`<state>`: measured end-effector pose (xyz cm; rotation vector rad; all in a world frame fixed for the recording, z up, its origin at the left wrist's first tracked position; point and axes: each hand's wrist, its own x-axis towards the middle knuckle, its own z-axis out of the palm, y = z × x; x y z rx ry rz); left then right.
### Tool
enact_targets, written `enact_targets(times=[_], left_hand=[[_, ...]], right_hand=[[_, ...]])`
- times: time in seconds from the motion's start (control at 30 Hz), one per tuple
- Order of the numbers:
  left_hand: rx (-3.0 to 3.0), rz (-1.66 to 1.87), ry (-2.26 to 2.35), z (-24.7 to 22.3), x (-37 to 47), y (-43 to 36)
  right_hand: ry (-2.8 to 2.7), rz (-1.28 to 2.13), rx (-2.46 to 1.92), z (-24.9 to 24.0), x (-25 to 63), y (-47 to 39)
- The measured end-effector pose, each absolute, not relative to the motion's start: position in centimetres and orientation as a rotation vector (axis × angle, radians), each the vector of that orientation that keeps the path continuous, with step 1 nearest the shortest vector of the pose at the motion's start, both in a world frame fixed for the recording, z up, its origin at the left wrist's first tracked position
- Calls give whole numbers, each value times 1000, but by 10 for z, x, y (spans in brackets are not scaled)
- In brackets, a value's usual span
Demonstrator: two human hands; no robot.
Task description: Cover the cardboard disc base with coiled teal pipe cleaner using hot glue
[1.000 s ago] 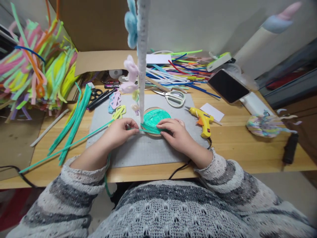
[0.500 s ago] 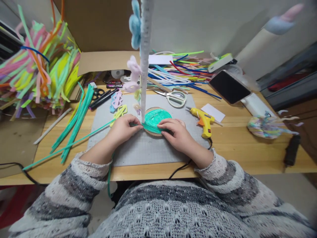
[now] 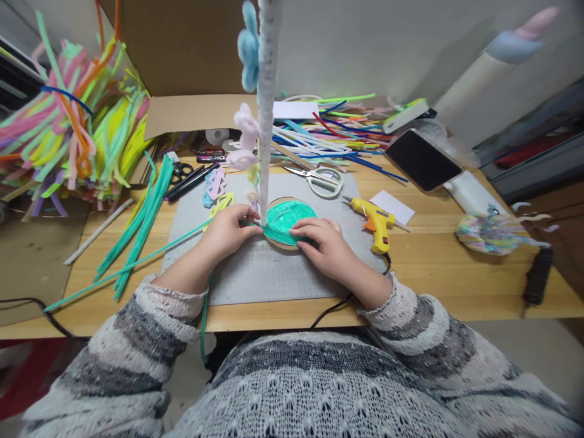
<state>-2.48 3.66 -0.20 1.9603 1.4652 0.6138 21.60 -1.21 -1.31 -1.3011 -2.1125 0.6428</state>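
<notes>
A round base [image 3: 289, 247] lies on the grey mat, its top covered with coiled green pipe cleaner [image 3: 289, 216]. My left hand [image 3: 230, 230] pinches a green pipe cleaner [image 3: 182, 237] between thumb and fingers at the base's left edge; a long strand trails out to the left behind the wrist. On the base's right side, my right hand [image 3: 325, 242] grips the rim, fingertips over the green coil and thumb at the near edge. A white fuzzy stem [image 3: 264, 121] with blue and pink fuzzy shapes rises upright at the base's left; its foot is close to my left fingertips.
Right of the mat [image 3: 274, 289] lies a yellow glue gun [image 3: 378, 225]. Scissors [image 3: 325, 181] rest behind the base. Yellow bent pieces [image 3: 222, 205] and loose green pipe cleaners [image 3: 141, 234] are at left. A phone [image 3: 424, 159] sits at the back right.
My left index finger and knuckles have lifted slightly while keeping the pinch. The right hand and the base look unmoved.
</notes>
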Motion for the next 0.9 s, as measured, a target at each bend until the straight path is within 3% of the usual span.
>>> enact_targets(times=[0.27, 0.63, 0.9], left_hand=[[2177, 522, 1234, -4, -32, 52], [2188, 153, 1257, 21, -21, 64], [2189, 150, 1281, 22, -21, 61]], right_hand=[[-2119, 629, -1284, -14, 217, -11], [-2098, 516, -1270, -14, 217, -15], [-2481, 458, -913, -6, 209, -26]])
